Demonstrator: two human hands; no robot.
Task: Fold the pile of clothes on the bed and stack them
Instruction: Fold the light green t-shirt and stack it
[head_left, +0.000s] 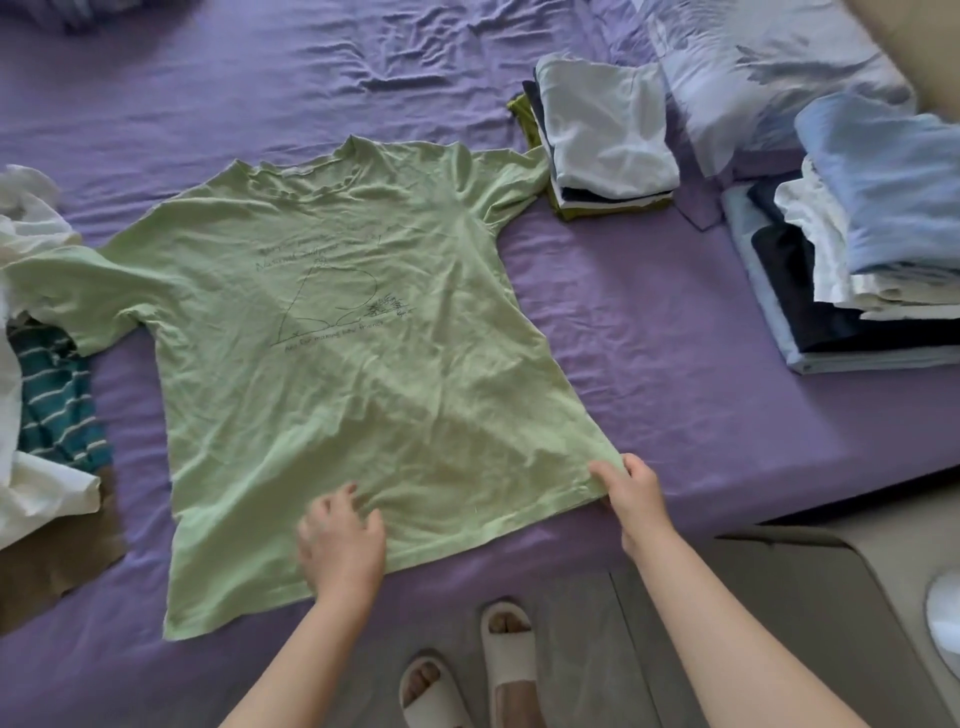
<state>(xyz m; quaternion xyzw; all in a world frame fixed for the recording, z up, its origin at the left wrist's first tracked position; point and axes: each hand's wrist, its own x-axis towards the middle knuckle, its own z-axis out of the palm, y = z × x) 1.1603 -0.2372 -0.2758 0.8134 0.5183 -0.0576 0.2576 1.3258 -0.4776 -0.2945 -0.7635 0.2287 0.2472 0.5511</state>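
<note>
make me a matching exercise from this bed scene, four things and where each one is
Things:
1. green t-shirt
2. striped top
3. right hand
4. left hand

Places:
A. pinching the shirt's hem corner
B. left edge, among unfolded clothes
C. spread flat mid-bed
D. resting on the shirt's lower part

Pairs: 1-C, 2-B, 3-A, 4-D

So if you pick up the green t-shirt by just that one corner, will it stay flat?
Probably not. The green t-shirt looks thin and creased, so it would likely flop and hang. It seems light, since the right hand pinches its hem corner with little effort. Pushed, it would probably bunch on the purple sheet.
</note>
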